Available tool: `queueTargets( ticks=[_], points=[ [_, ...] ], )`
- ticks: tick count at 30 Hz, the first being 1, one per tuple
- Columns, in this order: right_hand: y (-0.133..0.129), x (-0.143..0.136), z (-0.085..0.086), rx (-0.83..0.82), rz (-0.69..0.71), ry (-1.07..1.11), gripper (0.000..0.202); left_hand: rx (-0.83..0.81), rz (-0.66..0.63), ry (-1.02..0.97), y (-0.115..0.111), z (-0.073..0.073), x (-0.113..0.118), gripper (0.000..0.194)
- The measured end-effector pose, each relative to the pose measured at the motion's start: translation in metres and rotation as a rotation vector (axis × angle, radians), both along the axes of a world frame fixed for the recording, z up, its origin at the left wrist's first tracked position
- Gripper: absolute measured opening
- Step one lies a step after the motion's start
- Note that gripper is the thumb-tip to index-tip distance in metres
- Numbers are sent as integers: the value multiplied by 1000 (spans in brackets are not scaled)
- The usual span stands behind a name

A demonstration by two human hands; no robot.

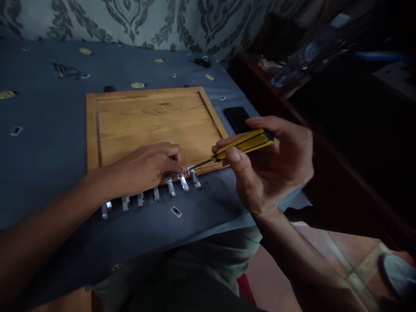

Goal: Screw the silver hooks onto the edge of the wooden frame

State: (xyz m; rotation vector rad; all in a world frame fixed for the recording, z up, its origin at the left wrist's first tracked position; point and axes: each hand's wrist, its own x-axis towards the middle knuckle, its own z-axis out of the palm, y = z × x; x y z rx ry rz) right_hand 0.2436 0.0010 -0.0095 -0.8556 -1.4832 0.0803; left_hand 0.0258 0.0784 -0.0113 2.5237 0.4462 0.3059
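A framed wooden panel (146, 125) lies on a blue patterned cloth, with several metal clips (170, 186) in a row along its near edge. My right hand (273, 164) grips a yellow and black screwdriver (243, 145), whose shaft slants down left to the clip (195, 177) at the right end of the row. My left hand (146, 167) rests over the panel's near edge, fingers bent and pressed together beside the screwdriver tip. Whatever its fingertips pinch is too small to make out.
Right behind the panel lies a black phone (236, 119). Keys (202, 62) sit farther back on the blue cloth (42, 151). A dark wooden edge (260, 86) with clutter runs along the right, and a patterned curtain (130, 21) hangs behind.
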Motion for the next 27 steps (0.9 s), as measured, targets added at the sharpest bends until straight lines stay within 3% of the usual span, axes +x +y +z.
queueTargets(
  ticks=[12,19,23,27],
  points=[
    [1,4,-2,17,24,-65,53,-14,5,16,1,0,1,34],
    [-8,2,5,-192,69,36,49,-40,10,22,0,1,2,34],
    [-9,1,12,-286,213,111,33,-37,17,45,0,3,2,37],
    [-3,0,19,-436,505,241,12,-34,35,47,-2,3,3,36]
  ],
)
